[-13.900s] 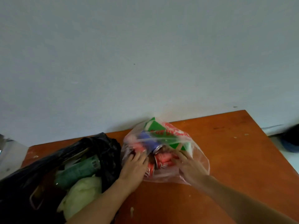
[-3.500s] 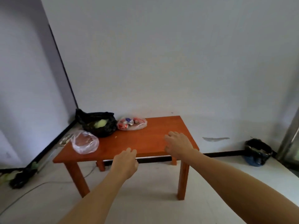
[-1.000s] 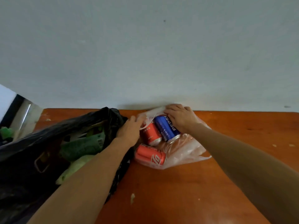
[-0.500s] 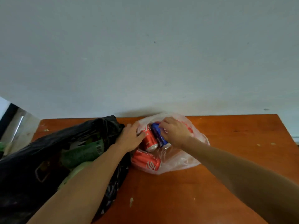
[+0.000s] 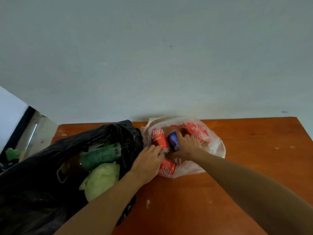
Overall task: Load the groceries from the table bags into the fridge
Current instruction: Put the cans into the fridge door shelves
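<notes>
i am working the unloading step, taking drinks out of the clear bag [image 5: 216,150] so they can go to the fridge, which is not showing in this view. the bag is lying on the surface [image 5: 254,150], close against the wall.

the right grip [image 5: 185,146] is sitting inside the bag's mouth. its fingers and thumb are curling over the blue can [image 5: 172,139] and clamping it. the left grip [image 5: 147,164] is sitting between the black bag [image 5: 42,167] and the clear bag, with its fingertips lying on the near rim of the red can [image 5: 158,138]. i cannot tell whether it is wrapping round that can or only touching it.

the two cans are lying side by side and touching. a second red can [image 5: 166,169] is lying under them, partly hidden beneath the left grip.

as i am judging it, the next move is asking the left grip to close fully on the red can. then both cans need lifting straight up and out together. the thin film is looking likely to cling and drag the bag along, so the lift wants to be slow.

the black bag is holding a green bottle [image 5: 100,156] and a pale cabbage [image 5: 100,180], so plenty of the load is waiting.
</notes>
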### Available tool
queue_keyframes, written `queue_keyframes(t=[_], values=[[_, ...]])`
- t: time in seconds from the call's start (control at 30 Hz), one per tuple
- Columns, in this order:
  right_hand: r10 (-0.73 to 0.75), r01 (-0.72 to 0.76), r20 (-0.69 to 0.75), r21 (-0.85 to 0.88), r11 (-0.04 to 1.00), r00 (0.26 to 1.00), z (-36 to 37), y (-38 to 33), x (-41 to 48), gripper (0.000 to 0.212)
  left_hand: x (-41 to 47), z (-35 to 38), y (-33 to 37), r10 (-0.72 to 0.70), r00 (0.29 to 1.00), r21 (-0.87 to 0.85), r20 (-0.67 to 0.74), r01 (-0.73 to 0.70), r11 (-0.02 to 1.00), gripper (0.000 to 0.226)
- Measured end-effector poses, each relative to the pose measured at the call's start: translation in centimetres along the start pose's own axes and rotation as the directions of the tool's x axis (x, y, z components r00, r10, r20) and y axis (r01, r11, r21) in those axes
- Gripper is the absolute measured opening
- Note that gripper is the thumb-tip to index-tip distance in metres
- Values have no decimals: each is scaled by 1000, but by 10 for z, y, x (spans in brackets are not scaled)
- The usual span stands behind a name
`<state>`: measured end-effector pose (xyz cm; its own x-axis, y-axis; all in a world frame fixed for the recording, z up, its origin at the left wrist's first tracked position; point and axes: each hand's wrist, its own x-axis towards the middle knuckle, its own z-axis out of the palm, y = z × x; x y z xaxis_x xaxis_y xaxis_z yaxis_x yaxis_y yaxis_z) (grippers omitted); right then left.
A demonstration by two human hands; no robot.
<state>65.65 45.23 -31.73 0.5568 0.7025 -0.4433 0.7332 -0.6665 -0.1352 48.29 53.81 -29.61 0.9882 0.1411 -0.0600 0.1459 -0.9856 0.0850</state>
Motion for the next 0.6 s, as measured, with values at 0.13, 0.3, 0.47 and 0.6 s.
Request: queue_keyframes(t=[0.13,0.3,0.47,0.6], values=[[-91,94,-89,32,995,992,-23,18,-26,75,11,7,16,10,981,68,192,-23,997,45],[-100,74,-227,-118,990,969,-44,52,-45,85,31,19,29,57,927,96,371,-99,990,66],[-42,25,-274,-65,998,961,-25,91,-46,86,40,28,38,46,912,216,407,-145,966,73],[22,3,-265,93,996,964,-6,105,-41,96,40,34,40,38,904,259,425,-162,952,77]])
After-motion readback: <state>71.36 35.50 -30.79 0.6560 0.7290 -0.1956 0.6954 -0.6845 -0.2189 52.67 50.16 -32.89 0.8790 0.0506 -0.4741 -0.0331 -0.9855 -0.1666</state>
